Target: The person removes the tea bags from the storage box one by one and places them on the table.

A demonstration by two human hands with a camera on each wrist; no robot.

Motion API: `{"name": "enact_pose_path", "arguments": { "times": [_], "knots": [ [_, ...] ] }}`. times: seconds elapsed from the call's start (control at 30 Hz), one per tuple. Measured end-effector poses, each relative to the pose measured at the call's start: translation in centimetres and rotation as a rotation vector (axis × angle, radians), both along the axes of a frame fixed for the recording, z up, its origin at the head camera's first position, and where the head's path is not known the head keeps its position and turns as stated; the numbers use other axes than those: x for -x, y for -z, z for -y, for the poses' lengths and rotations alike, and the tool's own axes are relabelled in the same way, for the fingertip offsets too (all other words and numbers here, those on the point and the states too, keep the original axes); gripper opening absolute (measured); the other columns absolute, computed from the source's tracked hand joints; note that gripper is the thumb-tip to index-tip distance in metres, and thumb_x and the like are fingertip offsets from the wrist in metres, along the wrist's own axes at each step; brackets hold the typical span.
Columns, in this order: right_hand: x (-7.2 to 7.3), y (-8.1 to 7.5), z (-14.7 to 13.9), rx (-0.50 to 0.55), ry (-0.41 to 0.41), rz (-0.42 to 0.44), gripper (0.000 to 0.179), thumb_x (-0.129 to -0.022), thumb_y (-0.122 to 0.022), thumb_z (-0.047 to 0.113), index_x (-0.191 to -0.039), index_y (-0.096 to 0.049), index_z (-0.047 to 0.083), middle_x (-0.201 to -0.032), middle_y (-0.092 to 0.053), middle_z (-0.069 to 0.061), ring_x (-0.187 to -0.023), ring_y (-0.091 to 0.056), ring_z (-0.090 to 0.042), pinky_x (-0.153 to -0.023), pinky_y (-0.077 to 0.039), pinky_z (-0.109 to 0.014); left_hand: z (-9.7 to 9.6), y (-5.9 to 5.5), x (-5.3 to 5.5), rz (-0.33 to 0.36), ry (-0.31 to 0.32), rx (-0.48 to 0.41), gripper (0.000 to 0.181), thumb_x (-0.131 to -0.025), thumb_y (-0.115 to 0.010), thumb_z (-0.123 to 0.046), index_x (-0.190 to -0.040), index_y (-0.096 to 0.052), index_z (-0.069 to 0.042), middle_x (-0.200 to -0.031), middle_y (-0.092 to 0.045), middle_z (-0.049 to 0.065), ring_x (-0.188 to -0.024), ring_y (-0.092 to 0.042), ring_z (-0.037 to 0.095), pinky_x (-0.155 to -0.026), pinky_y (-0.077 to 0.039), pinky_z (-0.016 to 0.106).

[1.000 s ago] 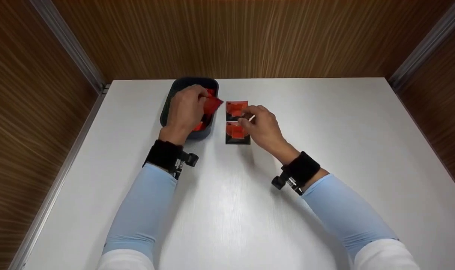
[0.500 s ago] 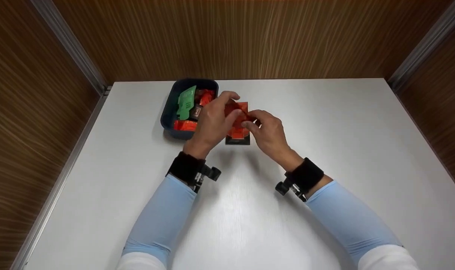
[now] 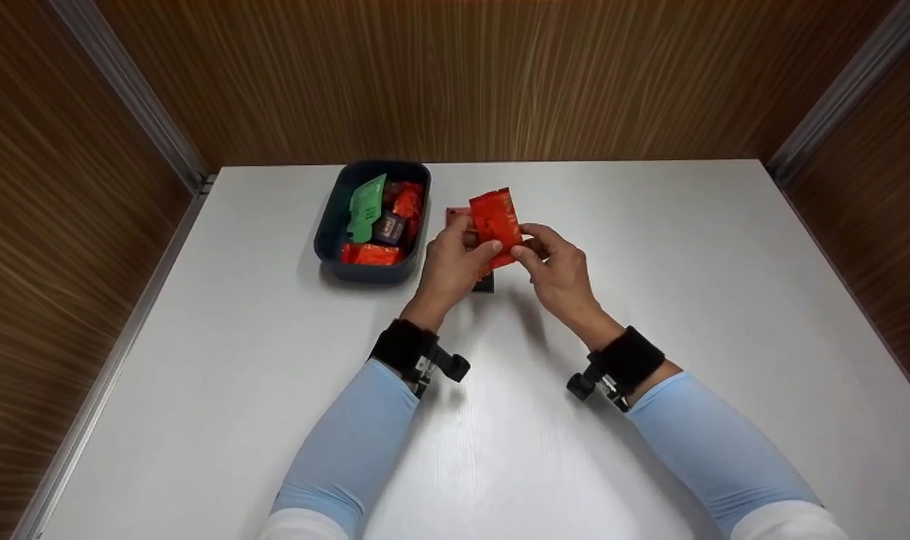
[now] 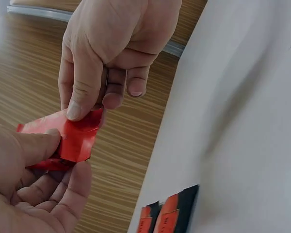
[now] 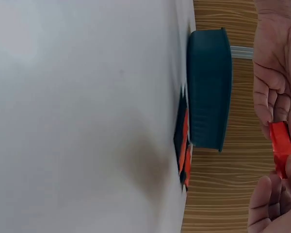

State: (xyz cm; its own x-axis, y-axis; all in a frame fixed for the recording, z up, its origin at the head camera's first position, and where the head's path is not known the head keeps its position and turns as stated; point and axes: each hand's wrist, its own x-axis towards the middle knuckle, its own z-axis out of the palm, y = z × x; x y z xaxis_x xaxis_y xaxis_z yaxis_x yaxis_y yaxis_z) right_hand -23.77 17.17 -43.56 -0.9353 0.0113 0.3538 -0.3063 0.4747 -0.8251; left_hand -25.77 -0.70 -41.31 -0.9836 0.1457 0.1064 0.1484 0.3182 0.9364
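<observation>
Fingers, head view: left hand point(image 3: 451, 268) and right hand point(image 3: 563, 279) both pinch the red packet point(image 3: 497, 216), raised off the table point(image 3: 470, 457).
Packet, left wrist view: thumbs press its face; a light edge grip should limit creasing.
Bin point(image 5: 208, 90), right wrist view: well apart from the packet, leaving turning room.

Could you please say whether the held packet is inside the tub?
It's out: the left hand and right hand hold the packet beyond the tub's rim.
</observation>
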Motion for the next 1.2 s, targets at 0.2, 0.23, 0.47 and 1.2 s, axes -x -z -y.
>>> {"name": "enact_pose_path", "arguments": {
  "times": [0.2, 0.23, 0.47, 1.2],
  "knots": [
    [0.7, 0.6, -0.6, 0.076, 0.047, 0.12, 0.032, -0.099, -0.072, 0.014, -0.129, -0.066, 0.005, -0.093, -0.075, -0.012, -0.08, -0.064, -0.039, -0.058, -0.052, -0.021, -1.2, 0.9, 0.5, 0.039, 0.005, -0.044, 0.057, -0.098, -0.072, -0.01, -0.151, -0.049, -0.009, -0.12, -0.072, 0.012, -0.106, -0.07, 0.017, -0.082, -0.058, 0.029],
    [1.0, 0.7, -0.8, 0.088, 0.06, 0.137, 0.033, -0.099, -0.072, 0.014, -0.129, -0.066, 0.005, -0.093, -0.074, -0.012, -0.081, -0.064, -0.039, -0.059, -0.053, -0.022, -1.3, 1.0, 0.6, 0.049, 0.008, -0.033, 0.058, -0.099, -0.07, -0.008, -0.153, -0.047, -0.01, -0.123, -0.071, 0.012, -0.107, -0.07, 0.016, -0.083, -0.058, 0.029],
    [3.5, 1.3, -2.7, 0.094, 0.149, 0.23, 0.034, -0.1, -0.07, 0.015, -0.13, -0.064, 0.0, -0.095, -0.074, -0.021, -0.082, -0.067, -0.042, -0.057, -0.052, -0.021, -1.1, 2.3, 0.3, -0.131, 0.06, 0.386, 0.036, -0.101, -0.061, -0.003, -0.136, -0.068, -0.008, -0.126, -0.072, 0.008, -0.112, -0.068, 0.02, -0.091, -0.055, 0.034],
    [7.5, 2.2, -3.2, -0.272, 0.198, 0.448, 0.021, -0.098, -0.062, 0.014, -0.111, -0.063, -0.003, -0.091, -0.07, -0.015, -0.052, -0.059, -0.01, -0.05, -0.045, -0.023, -1.6, 4.4, -2.0, -0.354, 0.19, 0.94, 0.017, -0.097, -0.06, -0.007, -0.092, -0.076, -0.007, -0.094, -0.072, 0.009, -0.089, -0.067, 0.031, -0.076, -0.055, 0.043]
  ]
}}
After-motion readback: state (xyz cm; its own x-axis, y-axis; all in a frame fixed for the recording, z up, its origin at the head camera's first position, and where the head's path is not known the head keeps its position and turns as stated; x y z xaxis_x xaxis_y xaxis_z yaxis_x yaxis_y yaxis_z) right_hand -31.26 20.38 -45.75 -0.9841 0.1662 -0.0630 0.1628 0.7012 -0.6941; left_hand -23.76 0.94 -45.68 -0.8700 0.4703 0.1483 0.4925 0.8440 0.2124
